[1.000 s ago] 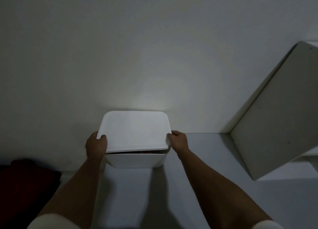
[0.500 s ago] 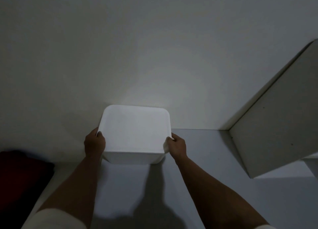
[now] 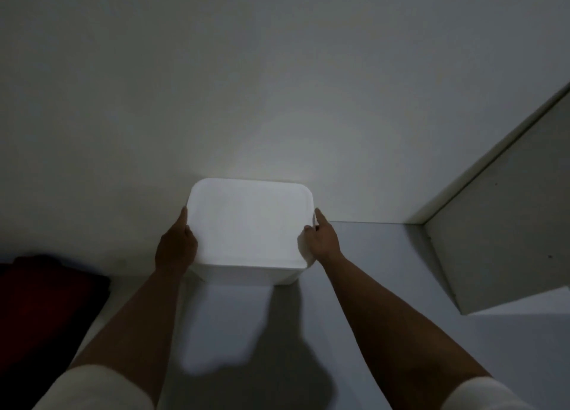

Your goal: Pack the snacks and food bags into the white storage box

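The white storage box (image 3: 246, 276) stands on a pale surface, its back against the wall. Its white lid (image 3: 249, 221) lies flat on top and hides whatever is inside. My left hand (image 3: 175, 243) rests against the lid's left edge, with fingers stretched forward along the side and the thumb at the rim. My right hand (image 3: 322, 240) does the same on the right edge, index finger straight and thumb on the lid's corner. No snacks or food bags are in sight.
A dark red object (image 3: 46, 301) lies at the left edge, beside my left forearm. A white panel (image 3: 509, 218) slants across the right side. The pale surface (image 3: 385, 255) runs from the box to that panel. The light is dim.
The lid's front edge was raised, showing a dark gap; it has come down flat onto the box. My fingers have straightened along the lid's sides.
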A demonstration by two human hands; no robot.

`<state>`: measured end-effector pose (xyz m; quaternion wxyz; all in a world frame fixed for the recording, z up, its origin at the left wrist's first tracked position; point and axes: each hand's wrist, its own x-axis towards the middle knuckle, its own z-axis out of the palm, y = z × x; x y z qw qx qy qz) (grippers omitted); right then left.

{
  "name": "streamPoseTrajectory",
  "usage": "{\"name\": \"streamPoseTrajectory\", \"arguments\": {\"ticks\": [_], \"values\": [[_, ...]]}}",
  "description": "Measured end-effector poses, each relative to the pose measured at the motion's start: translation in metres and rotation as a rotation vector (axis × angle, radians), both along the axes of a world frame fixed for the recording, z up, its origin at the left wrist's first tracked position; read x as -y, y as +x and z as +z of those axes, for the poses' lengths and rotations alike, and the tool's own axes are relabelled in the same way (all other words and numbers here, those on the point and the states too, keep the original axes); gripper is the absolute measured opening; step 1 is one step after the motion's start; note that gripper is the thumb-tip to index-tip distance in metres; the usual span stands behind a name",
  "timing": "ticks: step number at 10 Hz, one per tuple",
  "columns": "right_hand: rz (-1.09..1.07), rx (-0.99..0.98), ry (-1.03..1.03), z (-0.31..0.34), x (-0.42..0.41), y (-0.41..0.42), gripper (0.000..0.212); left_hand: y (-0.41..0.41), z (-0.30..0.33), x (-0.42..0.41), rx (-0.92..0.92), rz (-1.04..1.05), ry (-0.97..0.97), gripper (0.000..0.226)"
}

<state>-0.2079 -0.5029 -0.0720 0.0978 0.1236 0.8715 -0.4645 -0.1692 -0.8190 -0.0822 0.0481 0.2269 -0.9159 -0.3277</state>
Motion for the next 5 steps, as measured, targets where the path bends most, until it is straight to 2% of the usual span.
{"name": "streamPoseTrajectory", "arguments": {"ticks": [1,3,4,5], "values": [[0.03,0.0,0.062,0.0,0.003,-0.009,0.058,-0.002,-0.001,-0.001,-0.008,-0.043,-0.025,0.061],[-0.053,-0.043,0.019,-0.012,0.004,-0.017,0.046,-0.001,-0.001,-0.006,-0.023,-0.044,-0.045,0.061],[-0.023,0.003,0.037,-0.001,-0.003,-0.017,0.044,-0.006,0.009,-0.008,0.066,-0.042,-0.064,0.063],[-0.059,0.09,0.061,0.003,-0.013,-0.005,0.058,-0.004,0.02,-0.02,0.101,-0.035,-0.192,0.057]]}}
